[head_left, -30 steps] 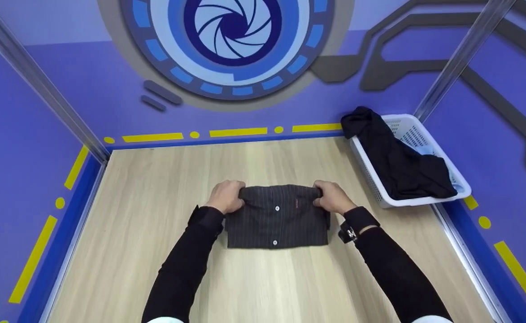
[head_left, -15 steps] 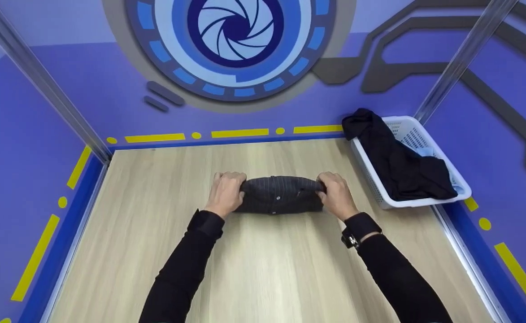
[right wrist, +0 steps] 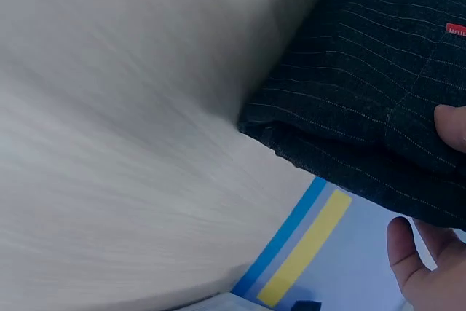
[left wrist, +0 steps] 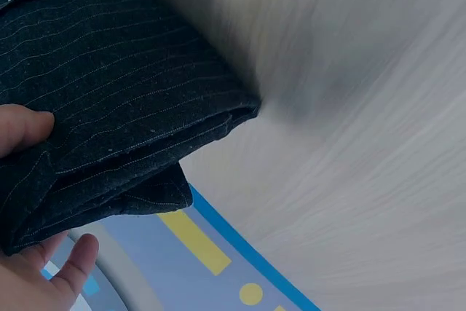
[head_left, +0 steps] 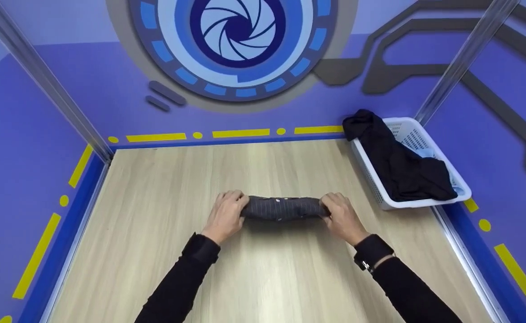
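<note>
A folded dark pinstriped shirt (head_left: 285, 209) with white buttons is held between both hands over the table, seen nearly edge-on in the head view. Its left end is gripped by my left hand (head_left: 228, 212), thumb on the near face and fingers behind. My right hand (head_left: 341, 217) pinches the opposite end the same way. Folded layers of the shirt (left wrist: 124, 85) show at its side in the left wrist view, with the thumb pressed on the striped face. A small red tag (right wrist: 456, 29) is visible on the cloth in the right wrist view.
A white plastic basket (head_left: 462, 194) stands at the back right of the wooden table (head_left: 164, 188). In it lie a black garment (head_left: 393, 157), hanging over the rim, and some light blue cloth (head_left: 425, 152). Blue-purple panels (head_left: 79, 89) wall in the table.
The shirt was flatter, its buttoned front facing up; both hands have raised and tilted it until it shows as a narrow band. Over the last half second the hands came nearer the body.
</note>
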The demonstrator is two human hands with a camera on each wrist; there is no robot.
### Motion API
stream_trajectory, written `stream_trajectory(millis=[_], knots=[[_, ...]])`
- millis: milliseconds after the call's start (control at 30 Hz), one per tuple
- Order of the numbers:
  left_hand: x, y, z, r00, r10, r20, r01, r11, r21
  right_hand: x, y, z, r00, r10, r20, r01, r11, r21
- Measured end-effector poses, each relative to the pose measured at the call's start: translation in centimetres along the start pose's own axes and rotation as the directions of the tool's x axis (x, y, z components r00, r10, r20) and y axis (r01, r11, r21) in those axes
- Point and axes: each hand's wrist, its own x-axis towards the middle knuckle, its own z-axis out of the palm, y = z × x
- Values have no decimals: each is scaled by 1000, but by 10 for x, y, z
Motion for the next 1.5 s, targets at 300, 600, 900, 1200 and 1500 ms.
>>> stream_trajectory(millis=[300, 600, 900, 1200, 1500], knots=[[-37, 7, 14, 995, 83, 56, -84, 996, 12, -36, -4, 3, 986, -145, 86, 149, 988, -50], [-70, 15, 34, 991, 96, 90, -96, 995, -3, -69, -9, 12, 966, -194, 171, 207, 976, -66], [-97, 21, 54, 995, 70, 73, -65, 995, -71, -94, -17, 19, 938, -156, 311, 188, 979, -78], [-110, 25, 59, 984, 10, 178, 4, 997, -75, -102, -22, 19, 892, -78, 445, 125, 989, -77], [-114, 22, 59, 963, -39, 267, 91, 978, -185, -100, -22, 19, 920, -54, 388, 57, 998, 4]])
